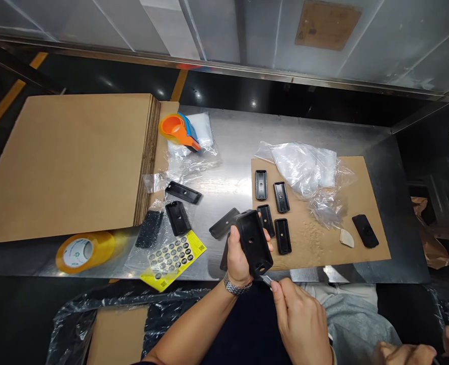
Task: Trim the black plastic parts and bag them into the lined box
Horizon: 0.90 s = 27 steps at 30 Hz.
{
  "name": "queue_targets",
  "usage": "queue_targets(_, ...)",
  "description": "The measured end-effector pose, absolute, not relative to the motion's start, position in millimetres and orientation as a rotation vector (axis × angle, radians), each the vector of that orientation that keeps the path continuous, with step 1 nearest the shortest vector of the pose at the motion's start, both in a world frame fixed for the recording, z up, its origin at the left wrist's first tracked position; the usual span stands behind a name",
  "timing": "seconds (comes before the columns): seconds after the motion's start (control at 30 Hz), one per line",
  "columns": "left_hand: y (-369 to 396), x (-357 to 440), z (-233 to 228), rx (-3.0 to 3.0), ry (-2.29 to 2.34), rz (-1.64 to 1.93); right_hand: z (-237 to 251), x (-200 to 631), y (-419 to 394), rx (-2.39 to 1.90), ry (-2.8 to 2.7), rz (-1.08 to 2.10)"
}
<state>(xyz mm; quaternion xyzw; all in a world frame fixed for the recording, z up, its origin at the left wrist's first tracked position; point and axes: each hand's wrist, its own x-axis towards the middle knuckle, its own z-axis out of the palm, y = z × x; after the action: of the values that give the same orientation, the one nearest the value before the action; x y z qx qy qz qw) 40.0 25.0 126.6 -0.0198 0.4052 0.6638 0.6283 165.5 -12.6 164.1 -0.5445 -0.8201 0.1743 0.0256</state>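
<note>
Black plastic housing [252,243]: tilted in the left hand, off the near-left corner of the cardboard sheet [323,256], its hollow side and small central hole facing up.
Left hand [239,259]: closed around the housing, thumb along one long wall, fingertips showing past the opposite one.
Right hand [304,317]: nearer the wearer than the sheet; thumb and forefinger pinched together on a small blade [267,279].
Blade tip: at the housing's near end; whether it touches, I cannot tell.
Black trays [282,236]: four, hollow side up, on the sheet's left part.
Clear plastic bag [304,167]: crumpled over the sheet's far side.
Black cover [365,231]: on the sheet's right part.
Yellow sticker sheet [197,245]: left of the sheet, at the metal table's [232,137] near edge.
Tape roll [78,252]: farther left of the sheet.
Cardboard stack [76,157]: well left of the sheet.
</note>
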Motion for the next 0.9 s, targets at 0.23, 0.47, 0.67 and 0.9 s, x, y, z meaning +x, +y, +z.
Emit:
queue_targets(0.23,23.5,42.3,126.8,-0.002,0.936,1.564,164.5,165.4,-11.1,-1.687,-2.567,0.489)
queue_targets(0.47,20.4,46.4,124.7,0.084,1.009,1.653,162.8,167.2,-10.6,-1.693,-2.601,0.477)
queue_targets(0.67,18.3,49.8,121.5,0.097,1.062,1.712,160.3,168.1,-13.7,-1.720,-2.628,0.515)
queue_targets(0.9,24.0,49.2,125.6,0.015,1.070,1.832,162.7,167.2,-9.7,-1.670,-2.408,0.877)
